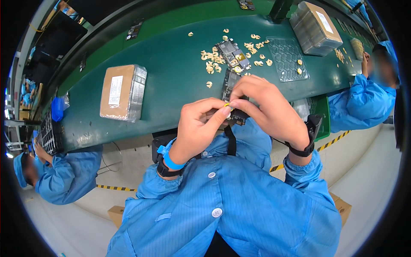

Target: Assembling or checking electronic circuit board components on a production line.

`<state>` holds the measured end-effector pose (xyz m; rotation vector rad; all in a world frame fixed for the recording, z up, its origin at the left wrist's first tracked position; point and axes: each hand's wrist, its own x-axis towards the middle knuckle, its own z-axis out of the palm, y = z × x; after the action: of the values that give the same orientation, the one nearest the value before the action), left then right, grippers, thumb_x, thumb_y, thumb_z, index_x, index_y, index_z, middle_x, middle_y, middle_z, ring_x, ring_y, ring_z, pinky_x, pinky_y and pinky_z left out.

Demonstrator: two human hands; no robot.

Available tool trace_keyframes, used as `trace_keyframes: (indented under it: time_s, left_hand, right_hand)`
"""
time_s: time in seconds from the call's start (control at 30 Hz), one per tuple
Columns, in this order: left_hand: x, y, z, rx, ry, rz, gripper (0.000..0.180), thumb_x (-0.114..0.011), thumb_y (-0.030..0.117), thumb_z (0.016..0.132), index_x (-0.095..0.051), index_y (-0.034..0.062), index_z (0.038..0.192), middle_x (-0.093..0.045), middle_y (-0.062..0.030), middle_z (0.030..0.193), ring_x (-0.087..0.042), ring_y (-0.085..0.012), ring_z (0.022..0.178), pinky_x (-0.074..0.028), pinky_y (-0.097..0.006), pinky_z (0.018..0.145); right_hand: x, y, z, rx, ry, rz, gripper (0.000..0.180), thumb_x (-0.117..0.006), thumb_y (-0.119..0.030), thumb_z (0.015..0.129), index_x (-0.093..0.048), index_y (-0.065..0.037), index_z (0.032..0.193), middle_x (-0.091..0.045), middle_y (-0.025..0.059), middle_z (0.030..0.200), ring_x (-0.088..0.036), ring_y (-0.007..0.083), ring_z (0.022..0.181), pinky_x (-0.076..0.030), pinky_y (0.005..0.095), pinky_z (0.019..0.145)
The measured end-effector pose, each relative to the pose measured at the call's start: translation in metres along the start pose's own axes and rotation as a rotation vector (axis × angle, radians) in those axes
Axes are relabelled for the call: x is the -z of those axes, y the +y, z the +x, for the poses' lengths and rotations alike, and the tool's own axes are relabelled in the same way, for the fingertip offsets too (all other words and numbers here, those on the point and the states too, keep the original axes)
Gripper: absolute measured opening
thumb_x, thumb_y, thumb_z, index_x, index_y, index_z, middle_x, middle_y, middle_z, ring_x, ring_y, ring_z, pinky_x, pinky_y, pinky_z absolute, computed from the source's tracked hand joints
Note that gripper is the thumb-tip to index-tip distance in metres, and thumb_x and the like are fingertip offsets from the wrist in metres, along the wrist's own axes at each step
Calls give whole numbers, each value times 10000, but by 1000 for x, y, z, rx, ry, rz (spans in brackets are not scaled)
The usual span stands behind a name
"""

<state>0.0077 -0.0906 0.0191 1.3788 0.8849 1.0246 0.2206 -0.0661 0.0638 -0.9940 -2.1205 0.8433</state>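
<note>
Pinching a small yellow tab [226, 105] between thumb and forefinger, the left hand [201, 124] meets the right hand [265, 107] over the near edge of the green conveyor belt [171, 73]. The right fingers close on a dark circuit board [233, 96], flat and rigid, its long axis running far to near, just right of the tab. Further off lie another board [233, 55], scattered pale peeled scraps [212, 60] and a clear ribbed plastic tray [287, 58]

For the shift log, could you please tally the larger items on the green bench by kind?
Wrapped packs: 2
Clear trays: 1
Bare circuit boards: 1
Total: 4
</note>
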Motion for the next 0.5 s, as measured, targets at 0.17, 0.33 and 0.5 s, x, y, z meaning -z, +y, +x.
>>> trace_keyframes:
  time_s: [0.17,0.33,0.5]
  left_hand:
    - [1,7,-4,81,100,-117,180,-663,99,1043,-734,-65,1020,-738,-51,889,-669,-83,805,-557,-243,726]
    - [4,6,-4,61,98,-58,187,-660,104,1044,-732,-67,1021,-738,-59,884,-665,-84,800,-549,-246,722]
    - [7,1,-3,40,80,61,163,-675,87,1024,-730,-67,1025,-742,-88,878,-685,-107,806,-551,-262,715]
  right_hand:
    - [-17,0,-10,-65,111,129,112,-715,-96,937,-671,7,937,-666,124,898,-649,295,865,-501,397,817]
    - [-27,2,-9,-33,190,189,84,-724,-47,916,-687,25,936,-674,117,890,-664,238,805,-532,360,748]
    - [-31,4,-7,-71,202,283,91,-714,-16,868,-682,38,934,-677,118,890,-668,210,795,-540,333,726]
